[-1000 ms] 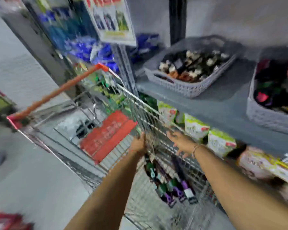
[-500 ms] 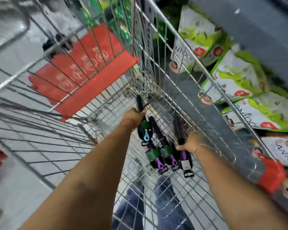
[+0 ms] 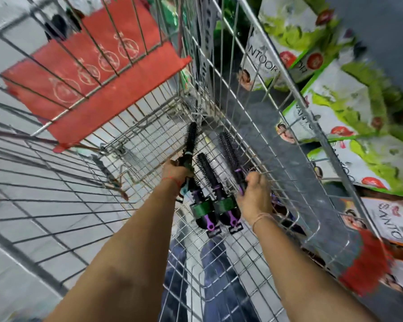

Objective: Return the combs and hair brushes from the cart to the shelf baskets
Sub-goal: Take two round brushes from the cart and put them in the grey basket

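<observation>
Cart (image 3: pixel 277 94) floor: brushes (image 3: pixel 208 173) between fingers (image 3: pixel 251 180)

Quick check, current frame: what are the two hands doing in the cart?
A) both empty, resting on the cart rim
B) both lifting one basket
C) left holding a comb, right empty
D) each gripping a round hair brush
D: the left hand is closed around the handle of a black round brush, and the right hand grips a purple-handled round brush; more brushes lie between them on the cart floor.
</observation>
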Action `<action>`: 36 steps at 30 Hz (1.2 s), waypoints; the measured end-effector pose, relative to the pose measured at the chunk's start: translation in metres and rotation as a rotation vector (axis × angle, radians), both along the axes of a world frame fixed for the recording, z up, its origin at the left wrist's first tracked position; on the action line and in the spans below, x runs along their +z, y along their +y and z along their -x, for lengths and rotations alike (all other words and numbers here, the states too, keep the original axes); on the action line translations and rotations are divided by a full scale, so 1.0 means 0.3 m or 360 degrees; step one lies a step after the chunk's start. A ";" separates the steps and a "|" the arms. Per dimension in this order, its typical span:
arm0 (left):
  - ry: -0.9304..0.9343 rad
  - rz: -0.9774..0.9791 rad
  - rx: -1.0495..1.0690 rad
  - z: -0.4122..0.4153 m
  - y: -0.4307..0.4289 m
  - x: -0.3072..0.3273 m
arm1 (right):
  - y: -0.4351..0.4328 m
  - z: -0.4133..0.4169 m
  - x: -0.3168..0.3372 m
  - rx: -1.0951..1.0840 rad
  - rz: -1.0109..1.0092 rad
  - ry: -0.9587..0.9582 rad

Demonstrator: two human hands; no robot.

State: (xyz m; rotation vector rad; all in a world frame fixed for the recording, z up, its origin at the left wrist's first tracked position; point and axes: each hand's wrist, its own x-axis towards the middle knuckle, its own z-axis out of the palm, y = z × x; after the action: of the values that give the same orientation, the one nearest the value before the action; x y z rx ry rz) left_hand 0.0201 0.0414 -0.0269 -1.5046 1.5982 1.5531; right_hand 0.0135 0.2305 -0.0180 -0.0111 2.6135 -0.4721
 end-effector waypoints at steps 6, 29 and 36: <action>0.0099 -0.0382 0.0249 -0.078 -0.020 -0.020 | 0.029 -0.016 -0.065 -0.0727 0.0502 -0.0401; 0.0405 -0.1251 0.0130 -0.117 -0.034 0.001 | -0.005 -0.054 -0.016 -0.1098 0.0793 -0.0400; 0.0578 -0.1349 -0.0766 0.043 0.029 0.297 | -0.077 -0.151 0.292 -0.1475 0.1106 0.0696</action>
State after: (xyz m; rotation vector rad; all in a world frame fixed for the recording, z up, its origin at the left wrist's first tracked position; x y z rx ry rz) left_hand 0.0071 0.0502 0.0624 -0.3755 1.0881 1.8989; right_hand 0.0589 0.2075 0.0697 0.9838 2.5534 -1.8339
